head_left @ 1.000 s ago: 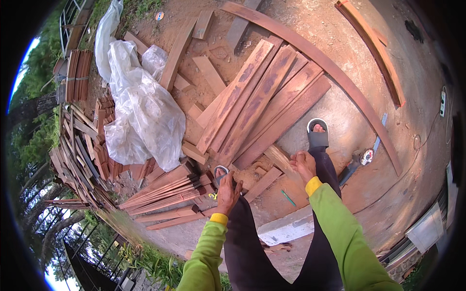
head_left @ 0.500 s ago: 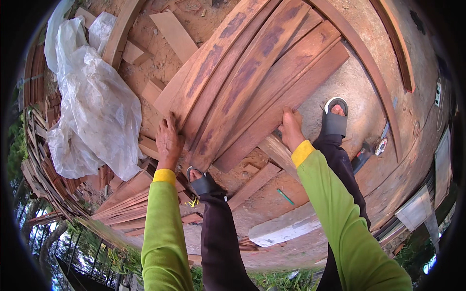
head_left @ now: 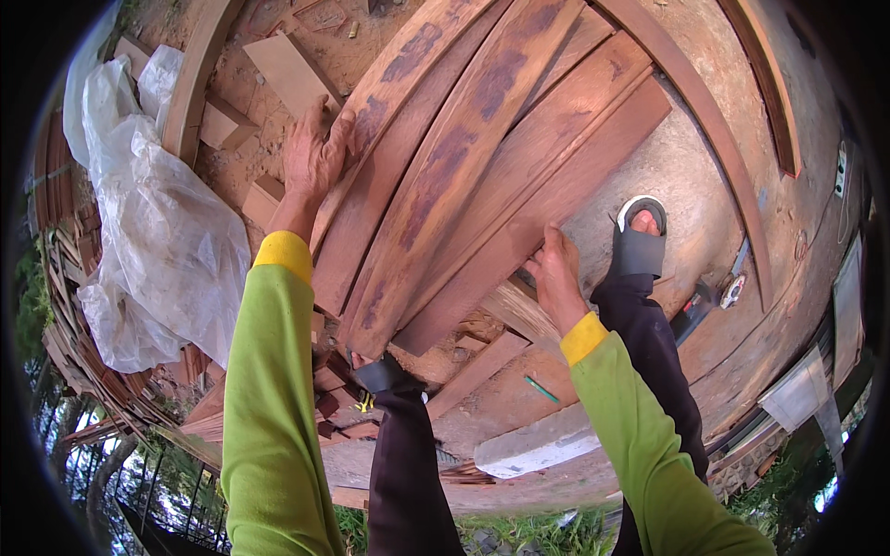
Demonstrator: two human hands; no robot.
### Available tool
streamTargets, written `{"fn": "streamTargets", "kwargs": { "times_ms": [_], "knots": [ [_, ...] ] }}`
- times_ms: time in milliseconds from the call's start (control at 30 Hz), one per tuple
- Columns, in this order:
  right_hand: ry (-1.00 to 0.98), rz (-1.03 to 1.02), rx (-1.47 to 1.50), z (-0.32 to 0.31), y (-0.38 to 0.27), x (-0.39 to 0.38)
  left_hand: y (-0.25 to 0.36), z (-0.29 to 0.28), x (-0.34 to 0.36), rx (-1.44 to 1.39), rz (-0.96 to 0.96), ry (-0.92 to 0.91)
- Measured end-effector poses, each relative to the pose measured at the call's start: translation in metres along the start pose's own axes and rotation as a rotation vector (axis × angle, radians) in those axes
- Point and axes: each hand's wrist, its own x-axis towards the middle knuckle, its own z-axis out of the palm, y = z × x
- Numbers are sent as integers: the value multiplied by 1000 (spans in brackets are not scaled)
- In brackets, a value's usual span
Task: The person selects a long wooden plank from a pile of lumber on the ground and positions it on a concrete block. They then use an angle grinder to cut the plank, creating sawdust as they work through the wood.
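Several reddish-brown wooden planks (head_left: 445,176) lie side by side on the ground, fanned at a slant. Dark purple stains mark some of their faces. My left hand (head_left: 313,159) is at the outer edge of the leftmost plank (head_left: 394,79), fingers apart and fingertips near its side. On the right, my right hand (head_left: 558,283) has closed its fingers at the near edge of the rightmost plank (head_left: 593,162); its fingertips are partly hidden. The near plank ends reach my left foot, largely covered by them.
Crumpled clear plastic sheeting (head_left: 162,241) lies at left beside stacked wood strips (head_left: 69,324). Wood offcuts (head_left: 292,69) rest on the dirt. Curved-looking long boards (head_left: 705,120) lie at right, near a tape measure (head_left: 732,291). A pale block (head_left: 542,445) and green pencil-like stick (head_left: 541,388) lie nearer.
My left hand has moved up and left along the outer plank's edge, away from its near end. The planks have shifted slightly toward me. My right hand stays at the right plank's edge.
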Motion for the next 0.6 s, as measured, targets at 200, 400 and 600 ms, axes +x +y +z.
{"fn": "streamTargets", "kwargs": {
  "times_ms": [200, 400, 600],
  "knots": [
    [157, -119, -265, 2, 23, 17, 57, 24, 22, 119, -246, -219],
    [112, -130, -94, -17, 34, 26, 67, 29, -11, -129, -6, -88],
    [87, -95, 65, -2, 35, 29, 64, 32, 5, -140, -41, -254]
  ]
}}
